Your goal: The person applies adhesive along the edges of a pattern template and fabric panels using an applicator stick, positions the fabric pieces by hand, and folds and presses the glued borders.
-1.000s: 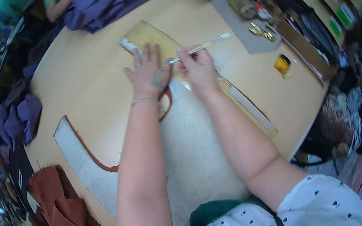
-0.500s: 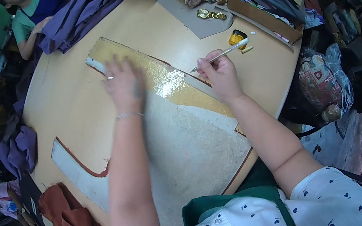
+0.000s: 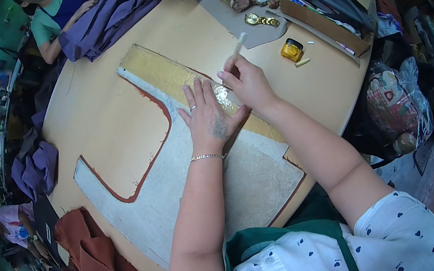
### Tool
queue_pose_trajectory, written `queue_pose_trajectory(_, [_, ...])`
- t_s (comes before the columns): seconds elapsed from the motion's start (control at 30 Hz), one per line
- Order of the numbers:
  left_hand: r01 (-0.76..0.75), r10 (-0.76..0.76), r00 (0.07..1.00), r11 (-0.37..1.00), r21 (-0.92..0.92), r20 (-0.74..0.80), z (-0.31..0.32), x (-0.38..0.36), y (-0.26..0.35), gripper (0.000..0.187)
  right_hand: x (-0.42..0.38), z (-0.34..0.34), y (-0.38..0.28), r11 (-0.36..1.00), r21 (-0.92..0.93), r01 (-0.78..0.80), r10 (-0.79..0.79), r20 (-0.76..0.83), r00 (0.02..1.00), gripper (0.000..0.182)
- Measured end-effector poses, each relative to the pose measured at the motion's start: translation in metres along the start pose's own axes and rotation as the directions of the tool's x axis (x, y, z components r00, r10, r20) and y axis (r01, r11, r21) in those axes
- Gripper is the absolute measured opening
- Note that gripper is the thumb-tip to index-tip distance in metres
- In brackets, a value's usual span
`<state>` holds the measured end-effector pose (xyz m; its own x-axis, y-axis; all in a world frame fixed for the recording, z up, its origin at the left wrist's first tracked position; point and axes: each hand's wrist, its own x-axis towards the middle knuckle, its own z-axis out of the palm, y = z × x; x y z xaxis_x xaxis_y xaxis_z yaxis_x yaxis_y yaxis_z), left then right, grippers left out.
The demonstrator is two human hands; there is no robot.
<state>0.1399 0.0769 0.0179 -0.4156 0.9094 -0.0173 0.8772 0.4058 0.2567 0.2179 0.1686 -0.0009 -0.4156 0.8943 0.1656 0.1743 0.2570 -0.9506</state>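
Observation:
My left hand (image 3: 209,115) lies with spread fingers on a glossy yellowish template (image 3: 159,76), near its middle. Beneath that template is a large pale grey pattern piece (image 3: 154,222) with a curved cutout, and reddish-brown fabric (image 3: 168,122) shows along its edges. My right hand (image 3: 247,85) grips a pale pen (image 3: 240,43) close to the template's right edge, just beyond my left fingers. The pen's tip is hidden by my right hand.
An ink jar (image 3: 292,50), a gold watch (image 3: 262,20) and a cardboard pen box (image 3: 318,19) lie at the upper right. Purple fabric (image 3: 109,18) hangs by a co-worker (image 3: 55,22). Rust-coloured fabric (image 3: 97,261) is at lower left.
My left hand has moved right and down from the template's upper left part to its middle. My right hand has shifted slightly left, and the pen now stands more upright.

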Motion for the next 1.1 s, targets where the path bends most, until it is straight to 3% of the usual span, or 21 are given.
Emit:
queue_pose_trajectory(0.37, [0.013, -0.014, 1.000, 0.997, -0.081, -0.010, -0.001, 0.002, -0.001, 0.105, 0.084, 0.059, -0.001, 0.974, -0.078, 0.211, -0.193, 0.187, 0.963, 0.022])
queue_pose_trajectory(0.7, [-0.007, 0.007, 1.000, 0.999, -0.054, 0.012, -0.002, 0.000, -0.002, 0.114, -0.006, -0.046, -0.010, 0.977, -0.176, 0.122, -0.052, 0.356, 0.933, 0.018])
queue_pose_trajectory(0.8, [-0.010, 0.011, 0.999, 1.000, -0.025, 0.040, -0.001, 0.000, -0.002, 0.121, 0.011, -0.027, -0.015, 0.989, -0.105, 0.103, -0.064, 0.325, 0.943, 0.017])
queue_pose_trajectory(1.0, [-0.001, 0.001, 0.998, 1.000, 0.000, 0.059, 0.000, 0.001, 0.000, 0.124, 0.025, 0.006, 0.000, 0.950, -0.150, 0.273, -0.237, 0.220, 0.946, 0.016])
queue_pose_trajectory(1.1, [0.001, -0.002, 0.999, 1.000, 0.007, 0.041, 0.002, 0.001, -0.002, 0.122, -0.018, -0.048, -0.014, 0.943, -0.273, 0.189, -0.091, 0.338, 0.937, 0.018])
